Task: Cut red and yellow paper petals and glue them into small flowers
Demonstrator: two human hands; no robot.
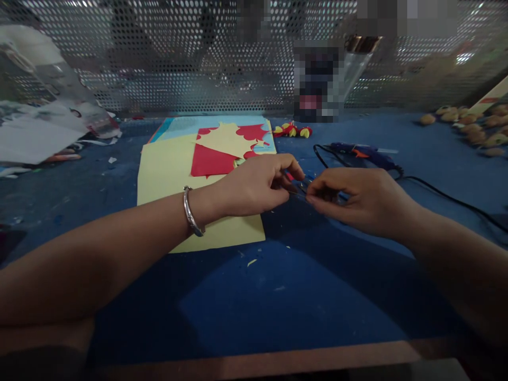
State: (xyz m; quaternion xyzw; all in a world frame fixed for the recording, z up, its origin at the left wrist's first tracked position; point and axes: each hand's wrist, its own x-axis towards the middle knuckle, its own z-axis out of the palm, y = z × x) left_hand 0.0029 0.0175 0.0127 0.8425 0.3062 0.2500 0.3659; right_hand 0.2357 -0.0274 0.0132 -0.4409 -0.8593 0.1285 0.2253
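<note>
At the left hand, a small red piece shows, partly hidden.

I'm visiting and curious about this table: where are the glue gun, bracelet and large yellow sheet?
Glue gun [373, 154], head view, on its blue body.
Bracelet [188, 208], head view, on its silver band.
Large yellow sheet [162, 173], head view, on its left part.

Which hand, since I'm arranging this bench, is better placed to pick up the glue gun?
Probably the right hand: it's nearer the glue gun, while the left hand is farther away, partly over yellow paper.
</note>
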